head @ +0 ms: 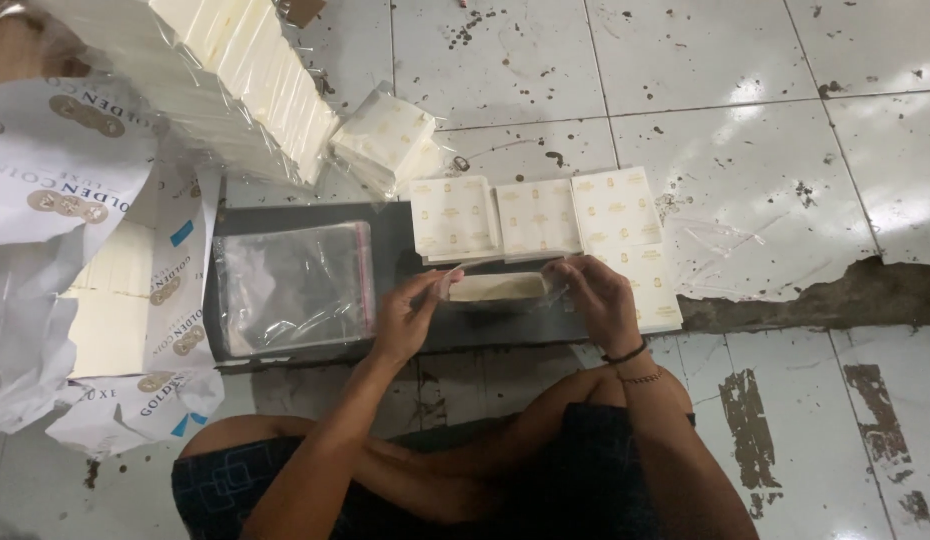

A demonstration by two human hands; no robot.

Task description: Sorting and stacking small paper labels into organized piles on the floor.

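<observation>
1. Far L: torn white wrapper [55,170] w/ a cream paper block [110,300] showing inside; more cream stacks in film [250,70] up top. Looks like bulk stock not yet worked, my guess.
2. Dark board [390,240] on the tiled floor [745,150]. On its L part lies a pile of clear bags [295,285], flat, unfilled as far as I see.
3. L hand [405,315]: forearm angled up from lower L, fingers pinching the L end of the napkin pack [500,287].
4. Pack sits at board centre, between both hands, long side toward me, in a clear sleeve. I can't tell if sleeve is closed.
5. Behind it: three flat napkin stacks [540,215] side by side, plus a wrapped bundle [385,135] further back. I'd judge those done or queued; can't say which.
6. R hand [600,300]: wrist bent down, bracelet [625,353] on, fingertips gripping the pack's R end. Both hands clasped on it, none free.
</observation>
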